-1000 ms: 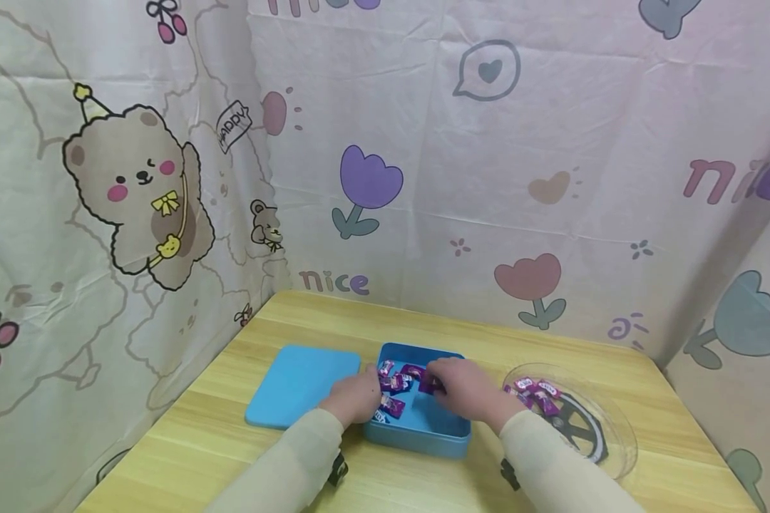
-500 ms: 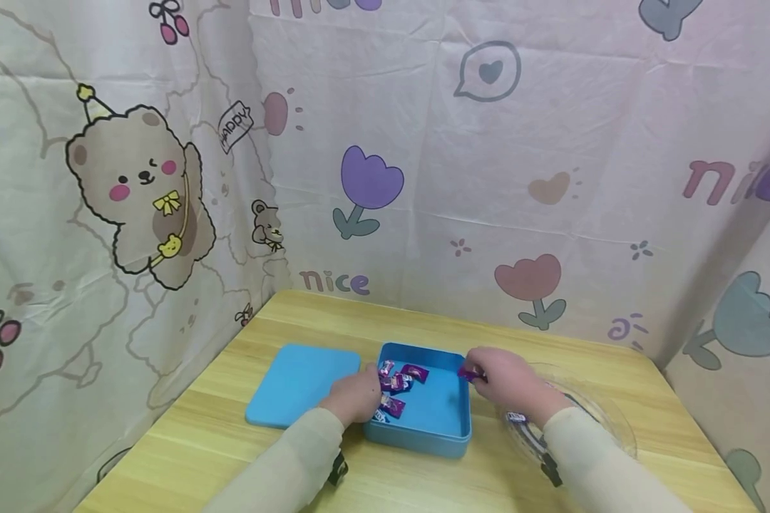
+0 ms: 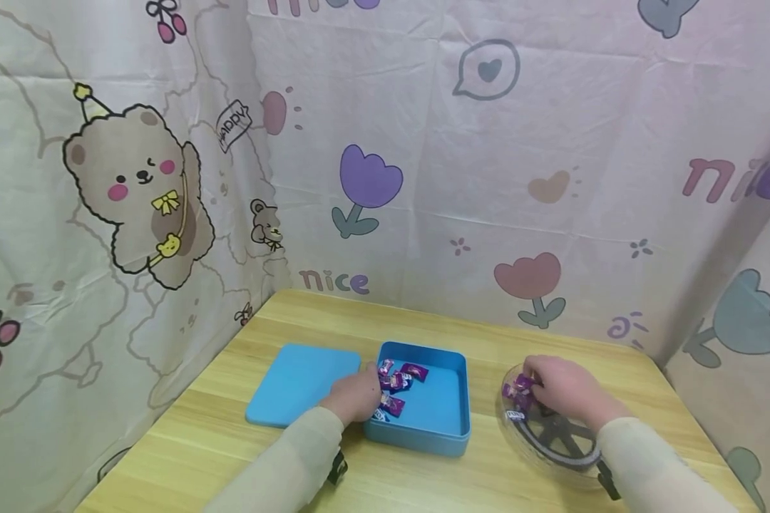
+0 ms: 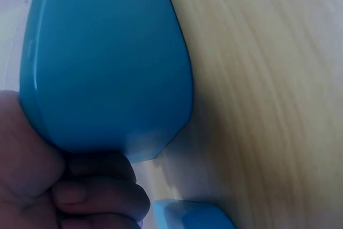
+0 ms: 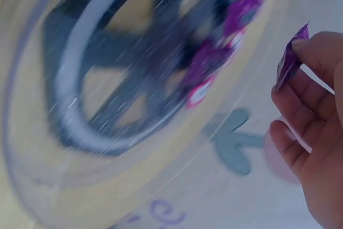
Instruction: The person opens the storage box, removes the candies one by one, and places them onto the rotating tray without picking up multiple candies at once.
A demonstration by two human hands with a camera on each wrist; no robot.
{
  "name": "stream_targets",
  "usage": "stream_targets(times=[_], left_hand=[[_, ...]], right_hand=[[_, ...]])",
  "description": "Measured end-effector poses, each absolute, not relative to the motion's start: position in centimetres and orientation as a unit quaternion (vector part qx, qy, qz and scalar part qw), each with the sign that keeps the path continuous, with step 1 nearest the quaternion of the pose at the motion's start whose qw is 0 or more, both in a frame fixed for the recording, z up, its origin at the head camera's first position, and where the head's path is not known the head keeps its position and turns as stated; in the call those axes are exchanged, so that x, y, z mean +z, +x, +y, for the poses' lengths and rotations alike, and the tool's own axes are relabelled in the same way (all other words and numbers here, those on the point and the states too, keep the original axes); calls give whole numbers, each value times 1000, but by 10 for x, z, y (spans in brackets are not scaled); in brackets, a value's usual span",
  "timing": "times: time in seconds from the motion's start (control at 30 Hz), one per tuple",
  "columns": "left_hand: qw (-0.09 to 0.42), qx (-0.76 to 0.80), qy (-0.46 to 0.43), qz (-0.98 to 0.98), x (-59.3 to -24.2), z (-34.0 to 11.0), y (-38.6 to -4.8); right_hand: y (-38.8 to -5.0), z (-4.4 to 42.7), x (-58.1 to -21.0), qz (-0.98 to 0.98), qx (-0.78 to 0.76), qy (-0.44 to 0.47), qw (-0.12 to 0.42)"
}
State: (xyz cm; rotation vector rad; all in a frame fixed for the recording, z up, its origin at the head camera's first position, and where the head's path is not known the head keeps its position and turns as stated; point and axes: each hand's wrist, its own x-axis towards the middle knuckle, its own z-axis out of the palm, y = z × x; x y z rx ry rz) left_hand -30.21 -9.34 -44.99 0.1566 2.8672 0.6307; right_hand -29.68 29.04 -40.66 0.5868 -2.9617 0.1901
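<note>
Lid (image 3: 304, 385), box (image 3: 417, 440) and dish (image 3: 545, 452) on the counter (image 3: 340, 313), a hand at the box and one over the dish.
The blue lid lies flat beside the open blue box, whose left wall the left hand (image 3: 356, 395) grips with fingers curled. Wrapped candies (image 3: 394, 382), mostly purple, lie along the left and far part of the box floor; the right part shows bare blue. Further right stands the round, see-through dish with a dark spoked wheel shape. More candies (image 3: 516, 390) lie together at its left side, though the right wrist view is too blurred to count them surely. Above the dish, the right hand (image 3: 567, 388) pinches a purple candy (image 5: 290, 60) between thumb and fingertips, its other fingers loosely bent.
</note>
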Motion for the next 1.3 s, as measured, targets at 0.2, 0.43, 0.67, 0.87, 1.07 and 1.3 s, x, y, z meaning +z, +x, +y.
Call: stream_targets(times=[0.2,0.43,0.67,0.87,1.07,1.3], left_hand=[[98,207,56,972,-450,-96,-302],[98,201,56,973,-451,-96,-302],[96,201,58,973,-449,-95,-301],[93,203,57,973,-449,-95,-300],[94,203,57,973,-448,-94,-299],[93,205,53,973,-448,-94,-298]], right_hand=[[-306,326,-411,-985,52,158,37],[-314,349,-411,-992,32,125,7],[-315,355,-405,-994,15,103,-22],[-315,360,-410,-995,-22,100,-15],[-315,358,-417,-994,-39,101,6],[-317,356,-420,-994,-37,100,23]])
